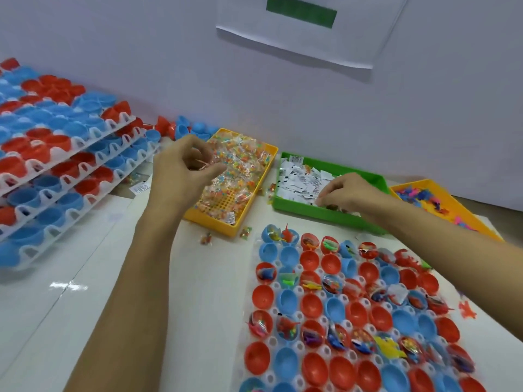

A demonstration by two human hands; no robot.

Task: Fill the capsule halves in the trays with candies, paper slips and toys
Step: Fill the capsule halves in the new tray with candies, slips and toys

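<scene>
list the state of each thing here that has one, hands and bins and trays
left hand: over the candy bin, pinching a candy packet
right hand: in the green bin, fingers curled on paper slips
candy bin: part full, mesh floor showing near the front
green bin: holds white paper slips
toy bin: holds coloured toys
front tray: some capsule halves filled, many empty
stacked trays: stacked, loaded with capsule halves

Bare table left of capsule tray; bins crowd the wall.
Open tabletop (119, 278) between stacked trays (65, 165) and capsule tray (271, 340); three bins and both forearms block the far side.
</scene>
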